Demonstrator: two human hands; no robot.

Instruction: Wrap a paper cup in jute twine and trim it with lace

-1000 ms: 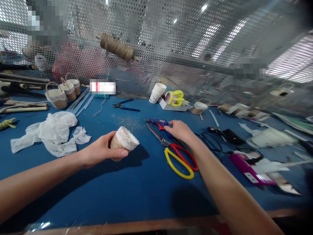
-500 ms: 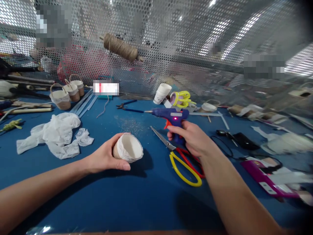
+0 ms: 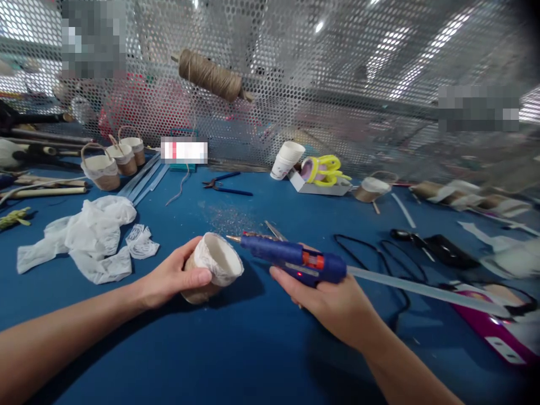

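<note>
My left hand (image 3: 179, 273) is wrapped round a small paper cup (image 3: 219, 261), brown below with white lace about its rim. The cup tilts to the right, its mouth showing. In my right hand (image 3: 324, 304) is a blue hot glue gun (image 3: 295, 260) with a small red light lit and a long clear glue stick (image 3: 422, 289) out of its back. The gun's metal nozzle points left, close to the cup's lace rim; whether it touches I cannot tell. Beneath the gun lie scissors (image 3: 275, 230), mostly hidden, with blade tips showing.
White lace (image 3: 90, 239) lies at the left. Behind it stand several finished little baskets (image 3: 101, 171). Blue-handled pliers (image 3: 225, 184), stacked white cups (image 3: 287, 160) and a box with yellow-handled scissors (image 3: 323, 174) are farther back. A purple power strip (image 3: 489, 323) and black cable (image 3: 367, 247) lie right.
The glue gun has come down and left toward the cup, turning so that its top and glue stick show. The cup has shifted slightly left and down, and the left thumb now presses its lace.
</note>
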